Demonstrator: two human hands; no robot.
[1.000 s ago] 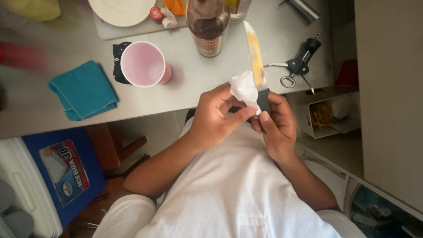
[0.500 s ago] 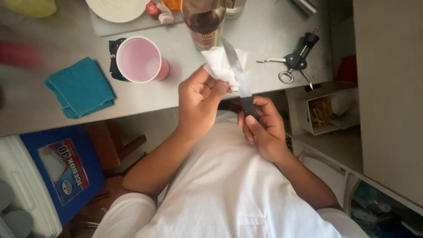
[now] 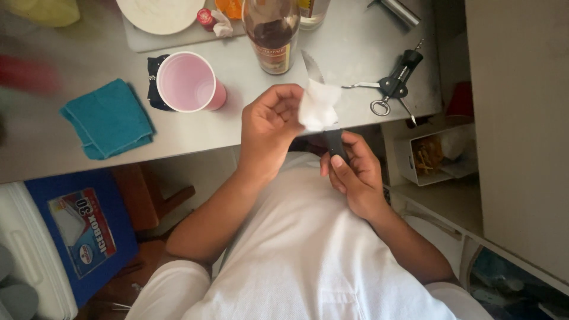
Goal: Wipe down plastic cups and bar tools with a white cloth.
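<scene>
My right hand (image 3: 354,175) grips the black handle of a knife (image 3: 311,66) whose serrated blade points away over the steel counter edge. My left hand (image 3: 269,127) pinches a crumpled white paper tissue (image 3: 317,105) around the lower part of the blade, just above the handle. Both hands hover in front of my white shirt, at the near edge of the counter.
On the steel counter (image 3: 355,41) stand a pink cup (image 3: 188,82), a brown bottle (image 3: 272,31), a teal cloth (image 3: 109,118), a white plate (image 3: 160,13) on a board and a corkscrew (image 3: 393,83). A blue-lidded cooler (image 3: 65,237) sits at lower left.
The tissue slid up along the blade and came back down toward the handle. The blade swung from pointing right to pointing slightly left. Both hands stayed near the counter edge.
</scene>
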